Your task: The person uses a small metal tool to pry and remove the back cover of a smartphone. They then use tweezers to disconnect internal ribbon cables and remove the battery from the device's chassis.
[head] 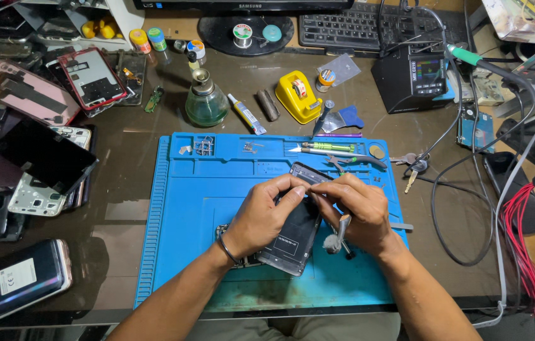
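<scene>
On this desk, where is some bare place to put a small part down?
Free: the blue mat left of the left hand, and the dark desk strip between the mat and the stacked phones. Crowded: the mat's top trays with tweezers, and the right side, full of cables. The right hand blocks the mat's right part.

A single head-worn camera looks steeply down, close over the blue mat on a cluttered workbench.

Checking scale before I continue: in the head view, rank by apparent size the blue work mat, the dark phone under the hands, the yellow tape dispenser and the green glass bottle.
1. blue work mat
2. dark phone
3. yellow tape dispenser and green glass bottle: look alike, unranked.
</scene>
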